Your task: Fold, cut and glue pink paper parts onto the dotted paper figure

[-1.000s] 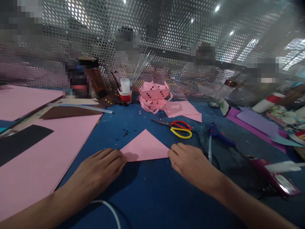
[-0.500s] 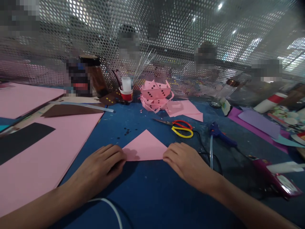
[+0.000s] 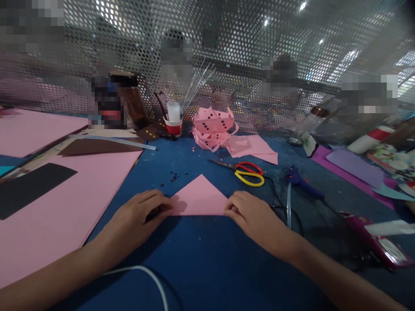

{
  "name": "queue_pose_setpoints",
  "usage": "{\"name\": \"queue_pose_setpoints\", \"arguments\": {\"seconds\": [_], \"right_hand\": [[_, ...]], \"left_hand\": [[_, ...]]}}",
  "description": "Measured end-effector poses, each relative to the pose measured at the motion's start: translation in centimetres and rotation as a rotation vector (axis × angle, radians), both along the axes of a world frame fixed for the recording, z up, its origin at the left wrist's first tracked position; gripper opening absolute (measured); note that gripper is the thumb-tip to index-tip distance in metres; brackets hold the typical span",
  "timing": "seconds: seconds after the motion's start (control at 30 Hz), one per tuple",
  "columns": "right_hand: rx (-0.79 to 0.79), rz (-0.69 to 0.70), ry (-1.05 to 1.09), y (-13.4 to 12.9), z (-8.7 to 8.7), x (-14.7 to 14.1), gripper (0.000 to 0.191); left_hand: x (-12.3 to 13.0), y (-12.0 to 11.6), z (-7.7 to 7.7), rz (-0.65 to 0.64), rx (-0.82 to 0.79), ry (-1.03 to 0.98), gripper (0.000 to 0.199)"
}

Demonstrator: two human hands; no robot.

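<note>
A pink paper triangle (image 3: 200,199) lies on the blue table, its point facing away from me and its long straight edge toward me. My left hand (image 3: 142,214) pinches the left corner, with the fingertips curled over it. At the right corner, my right hand (image 3: 251,218) is closed on the paper in the same way. Behind the triangle and to its right lie scissors (image 3: 249,173) with red and yellow handles. Small black paper bits (image 3: 174,176) are scattered beyond its left side.
Large pink sheets (image 3: 94,198) with a black strip (image 3: 35,190) cover the left. A pink paper construction (image 3: 214,129) and a red-white cup (image 3: 173,126) stand at the back. On the right lie a blue glue gun (image 3: 303,183) and its cord. A white cable (image 3: 152,276) curves in front.
Both hands still hold the triangle's corners. The left thumb has drawn slightly apart from the fingers, and the right fingers have curled a little. The view has shifted slightly.
</note>
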State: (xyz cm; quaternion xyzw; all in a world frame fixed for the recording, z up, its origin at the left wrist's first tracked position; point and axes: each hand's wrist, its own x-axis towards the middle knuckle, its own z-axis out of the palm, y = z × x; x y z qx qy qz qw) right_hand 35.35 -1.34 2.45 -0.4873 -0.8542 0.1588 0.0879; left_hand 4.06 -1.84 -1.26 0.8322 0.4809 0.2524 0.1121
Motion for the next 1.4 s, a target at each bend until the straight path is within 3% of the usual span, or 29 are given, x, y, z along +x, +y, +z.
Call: {"name": "queue_pose_setpoints", "arguments": {"seconds": [0.3, 0.57, 0.87, 1.13, 1.4], "right_hand": [[-0.054, -0.094, 0.096, 0.5, -0.1, 0.3, 0.012], [-0.053, -0.07, 0.094, 0.5, 0.0, 0.5, 0.012], [0.039, 0.021, -0.018, 0.3, -0.2, 0.3, 0.009], [0.224, 0.105, -0.303, -0.6, -0.2, -0.1, 0.011], [0.196, 0.122, -0.275, -1.0, -0.1, 0.2, 0.009]], "left_hand": [[-0.3, 0.0, -0.3, -0.005, 0.008, 0.021, 0.033], [-0.5, 0.0, -0.8, -0.064, 0.082, 0.077, 0.03], [-0.2, -0.8, -0.5, -0.295, 0.213, 0.18, 0.048], [0.0, -1.7, -0.1, -0.276, 0.266, 0.374, 0.048], [0.4, -2.1, 0.0, -0.228, 0.197, 0.459, 0.048]]}}
